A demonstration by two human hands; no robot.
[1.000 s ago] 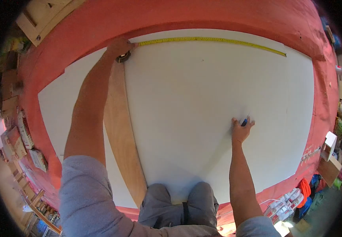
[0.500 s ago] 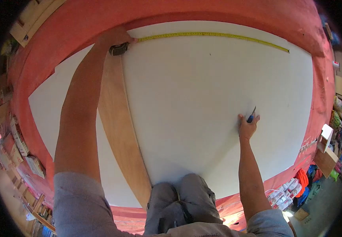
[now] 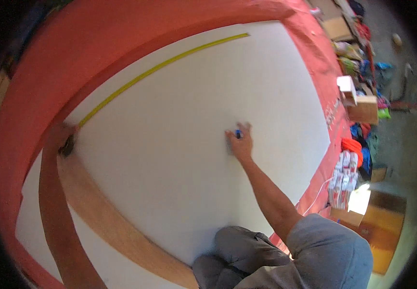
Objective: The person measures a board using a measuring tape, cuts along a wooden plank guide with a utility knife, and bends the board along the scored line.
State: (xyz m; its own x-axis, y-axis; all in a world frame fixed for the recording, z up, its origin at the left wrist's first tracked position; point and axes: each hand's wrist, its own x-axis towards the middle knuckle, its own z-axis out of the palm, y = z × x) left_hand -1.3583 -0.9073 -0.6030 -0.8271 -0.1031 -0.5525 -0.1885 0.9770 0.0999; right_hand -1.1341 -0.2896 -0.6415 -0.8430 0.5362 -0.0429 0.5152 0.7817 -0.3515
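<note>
My left hand [image 3: 60, 135], blurred, is closed around a dark tape measure [image 3: 67, 146] at the far left of the white sheet [image 3: 179, 120]. From it the yellow tape blade [image 3: 162, 66] runs along the sheet's far edge, its end lying near the far right corner. A long brown wooden board [image 3: 107, 202] lies across the sheet, its far end by the tape measure. My right hand [image 3: 241, 144] is over the middle right of the sheet, thumb and fingers around a blue-handled knife [image 3: 238, 133]. The knife's blade is hard to make out now.
Red covering [image 3: 136, 36] surrounds the sheet. My grey-trousered knees [image 3: 247, 245] are at its near edge. Beyond the right side are stacked wrapped packs [image 3: 344, 178], an orange bundle [image 3: 352, 148], wooden boxes [image 3: 363, 110] and a brown panel [image 3: 384, 226] on the floor.
My view has turned to the right, so the sheet, board and tape appear rotated and further left. The tape measure and knife stay in my hands; the knife's blade showed more clearly before.
</note>
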